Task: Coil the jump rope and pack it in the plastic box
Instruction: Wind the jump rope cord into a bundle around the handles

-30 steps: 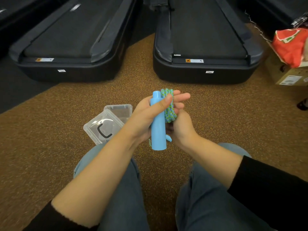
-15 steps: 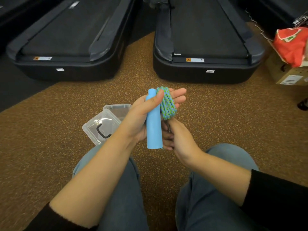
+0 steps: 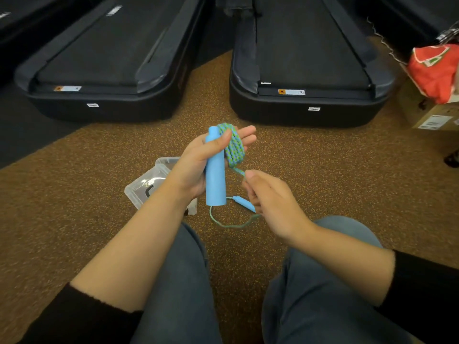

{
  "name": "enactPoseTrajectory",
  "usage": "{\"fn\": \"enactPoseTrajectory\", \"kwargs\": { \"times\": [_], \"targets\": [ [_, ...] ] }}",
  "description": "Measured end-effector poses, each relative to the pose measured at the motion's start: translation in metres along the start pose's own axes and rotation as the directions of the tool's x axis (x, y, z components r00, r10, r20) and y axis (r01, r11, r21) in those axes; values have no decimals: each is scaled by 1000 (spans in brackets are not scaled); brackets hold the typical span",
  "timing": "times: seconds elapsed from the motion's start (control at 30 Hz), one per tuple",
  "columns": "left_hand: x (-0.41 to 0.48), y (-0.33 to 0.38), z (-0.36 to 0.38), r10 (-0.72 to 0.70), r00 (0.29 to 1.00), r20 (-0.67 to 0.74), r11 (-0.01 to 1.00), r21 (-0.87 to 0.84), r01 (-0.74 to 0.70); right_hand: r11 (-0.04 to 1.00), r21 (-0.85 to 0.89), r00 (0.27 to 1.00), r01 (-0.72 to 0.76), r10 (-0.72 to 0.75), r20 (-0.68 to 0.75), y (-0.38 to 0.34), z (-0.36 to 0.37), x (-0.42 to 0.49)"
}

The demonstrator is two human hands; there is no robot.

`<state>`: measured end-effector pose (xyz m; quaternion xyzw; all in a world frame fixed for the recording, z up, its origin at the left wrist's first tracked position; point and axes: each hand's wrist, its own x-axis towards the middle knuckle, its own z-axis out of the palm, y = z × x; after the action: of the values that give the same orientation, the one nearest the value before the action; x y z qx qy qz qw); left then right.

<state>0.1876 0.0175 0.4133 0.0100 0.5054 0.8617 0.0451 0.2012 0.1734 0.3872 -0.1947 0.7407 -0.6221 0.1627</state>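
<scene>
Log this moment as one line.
step: coiling | left hand: grips handle, rope wound round fingers | right hand: pinches loose rope | box: on floor, rope not in it

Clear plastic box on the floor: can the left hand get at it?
Probably within reach: the clear plastic box lies on the floor just below the left hand. But that hand is full, holding the blue cylindrical handle and green-blue braided coil.

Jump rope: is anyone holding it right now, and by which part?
Yes. The left hand grips the blue handle near its top, the coiled rope looped round its fingers. The right hand pinches the loose strand below the coil.
</scene>
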Motion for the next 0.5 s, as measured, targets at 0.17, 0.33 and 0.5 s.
{"fn": "enactPoseTrajectory", "kwargs": {
  "times": [0.17, 0.33, 0.5],
  "targets": [
    [2, -1, -3, -77, 993, 91, 993, 98, 68, 953, -265, 989, 149, -147, 25, -20, -21, 13],
    [3, -4, 2, -123, 987, 103, 968, 230, 96, 783, -544, 952, 303, -274, 135, -32, -42, 28],
    [2, -7, 9, -132, 978, 162, 950, 303, 78, 573, -732, 924, 367, -318, 214, -40, -50, 36]
  ]
}}
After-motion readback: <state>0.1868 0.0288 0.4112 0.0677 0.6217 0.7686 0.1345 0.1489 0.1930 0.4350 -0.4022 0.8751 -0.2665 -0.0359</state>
